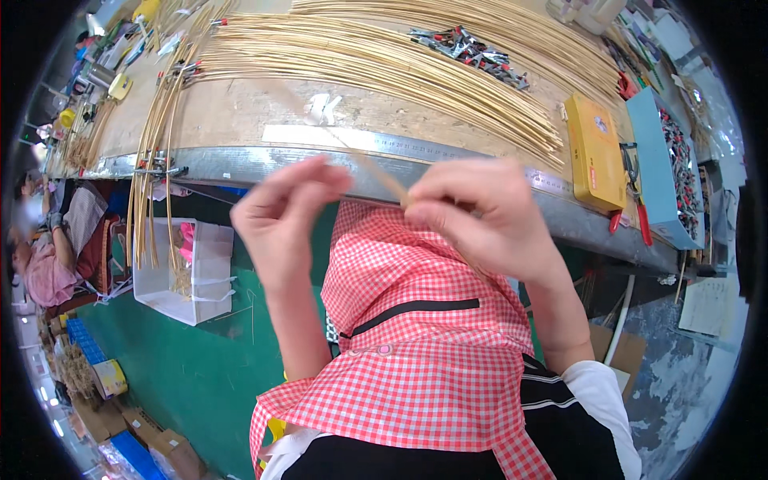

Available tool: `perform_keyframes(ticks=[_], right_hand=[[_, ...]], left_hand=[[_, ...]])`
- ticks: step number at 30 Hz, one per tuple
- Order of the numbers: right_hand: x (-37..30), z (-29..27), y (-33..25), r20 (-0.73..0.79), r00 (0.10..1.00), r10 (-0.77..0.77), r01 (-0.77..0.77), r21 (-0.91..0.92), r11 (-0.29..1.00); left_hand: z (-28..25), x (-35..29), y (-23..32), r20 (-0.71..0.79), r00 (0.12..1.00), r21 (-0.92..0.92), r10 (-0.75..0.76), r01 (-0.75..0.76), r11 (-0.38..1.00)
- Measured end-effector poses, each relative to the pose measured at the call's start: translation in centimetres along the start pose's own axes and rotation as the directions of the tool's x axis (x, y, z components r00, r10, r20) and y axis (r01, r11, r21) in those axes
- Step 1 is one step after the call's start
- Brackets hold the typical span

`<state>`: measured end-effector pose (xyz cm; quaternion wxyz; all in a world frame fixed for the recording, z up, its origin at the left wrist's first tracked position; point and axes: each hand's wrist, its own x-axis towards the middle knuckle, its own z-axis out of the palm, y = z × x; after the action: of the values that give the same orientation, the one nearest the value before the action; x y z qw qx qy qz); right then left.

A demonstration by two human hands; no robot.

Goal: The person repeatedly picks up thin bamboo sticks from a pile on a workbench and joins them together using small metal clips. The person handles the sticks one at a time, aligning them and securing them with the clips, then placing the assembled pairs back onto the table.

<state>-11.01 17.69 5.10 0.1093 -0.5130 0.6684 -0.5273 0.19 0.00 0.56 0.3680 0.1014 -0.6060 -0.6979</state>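
- Pinched between your right thumb and forefinger, a thin tan strip (pixel 387 181) angles up and left toward the bench, its far part blurred; your right hand (pixel 480 204) is closed on its near end.
- Your left hand (pixel 288 212) hangs just left of the strip, thumb and fingers curled close together; whether anything is pinched there, you cannot tell from this blurred view.
- Below both hands, your red-and-white checked apron (pixel 416 384) covers your lap.
- The step in hand looks like working a single strip by fingertip, clear of the bench top. Your next move, by this view, calls for a firm right pinch and a left hand ready to guide the loose length.
- Beyond your hands, a metal ruler (pixel 400 146) lies along the bench's front edge, a white scrap (pixel 322 108) just past it.
- To your left, a group of rods (pixel 148 192) hangs over the edge above a white bin (pixel 212 272).
- To your right sit a yellow tin (pixel 594 152), red-handled pliers (pixel 644 220) and a pale blue box (pixel 650 136) of clips.
- Farther back, long tan rods (pixel 384 72) stretch across the bench, a heap of small clips (pixel 472 52) on them.
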Motion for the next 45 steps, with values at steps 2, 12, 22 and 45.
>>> perform_keyframes(ticks=[2, 12, 22, 45], right_hand=[[1.2, -0.3, -1.4, -0.124, 0.99, 0.063, -0.051, 0.094, 0.994], [4.1, -1.5, -3.4, -0.428, 0.858, -0.284, 0.313, -0.002, 0.95], [1.8, 0.2, 0.8, -0.332, 0.941, -0.063, 0.048, -0.053, 0.997], [5.0, -5.5, 10.7, -0.429, 0.902, -0.049, -0.194, -0.503, 0.842]], left_hand=[[2.3, -0.9, 0.8, 0.189, 0.982, 0.058, -0.007, -0.004, 0.998], [6.2, 3.5, 4.6, 0.402, 0.789, 0.259, 0.465, -0.585, 0.769], [4.8, 2.2, -0.9, 0.379, 0.895, 0.405, 0.235, -0.389, 0.827], [1.3, 0.5, -2.1, 0.112, 0.971, 0.591, 0.213, -0.237, 0.771]])
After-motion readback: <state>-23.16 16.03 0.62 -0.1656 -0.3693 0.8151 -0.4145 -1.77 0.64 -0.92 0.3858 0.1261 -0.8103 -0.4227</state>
